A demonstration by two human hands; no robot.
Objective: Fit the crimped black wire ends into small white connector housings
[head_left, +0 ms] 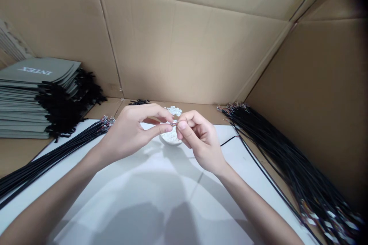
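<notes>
My left hand [140, 127] and my right hand [198, 134] meet fingertip to fingertip near the middle of the head view. Between them are thin coloured wire ends [173, 124], pinched by the thumb and fingers of each hand. Just below and behind the fingertips is a round white bowl [170, 140] with small white pieces in it, partly hidden by my hands. A black cable [228, 141] lies to the right of my right hand; whether it joins the held wires cannot be made out.
Black cables with bare wire ends lie at the left [66, 141] and in a larger bundle at the right [276, 149]. Grey INTEX sleeves [25, 103] are stacked at the far left. White pieces [174, 110] and black pieces [139, 102] lie behind. Cardboard walls [184, 46] surround the white table [138, 199].
</notes>
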